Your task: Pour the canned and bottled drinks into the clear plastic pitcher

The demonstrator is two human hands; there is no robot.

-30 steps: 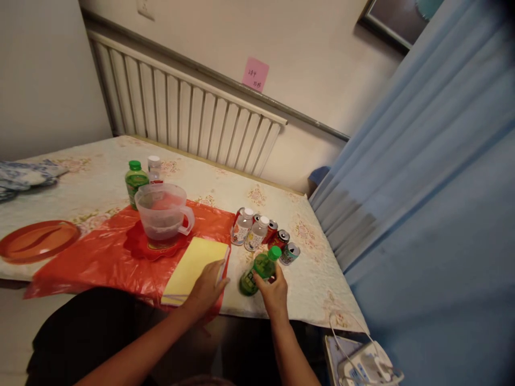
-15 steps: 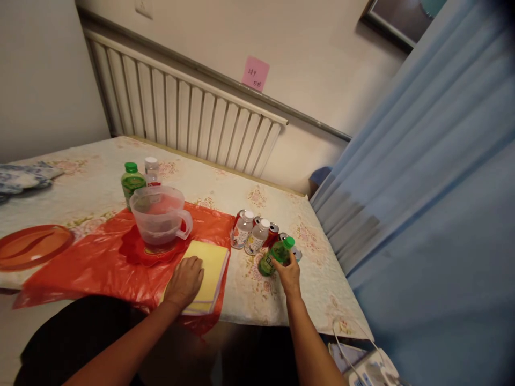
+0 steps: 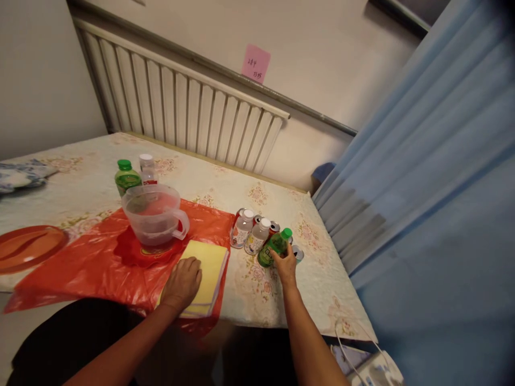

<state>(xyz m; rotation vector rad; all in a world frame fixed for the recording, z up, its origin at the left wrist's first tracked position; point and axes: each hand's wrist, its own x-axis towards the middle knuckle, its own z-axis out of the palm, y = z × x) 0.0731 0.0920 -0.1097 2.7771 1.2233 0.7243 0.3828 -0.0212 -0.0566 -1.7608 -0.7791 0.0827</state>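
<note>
My right hand is wrapped round a green bottle with a green cap, beside two clear bottles with white caps. Several drink cans stand just behind them. My left hand rests on a yellow booklet, fingers lying over its cover. The booklet lies on a red plastic sheet. Left of it, a clear plastic jug sits on a red scalloped dish.
Behind the jug stand another green bottle and a white-capped bottle. An orange-red lid and a patterned cloth lie at the left. A blue curtain hangs at the right; a radiator is behind the table.
The green bottle in my right hand has moved slightly toward the clear bottles and the cans. My left hand stays on the booklet. The view has shifted a little.
</note>
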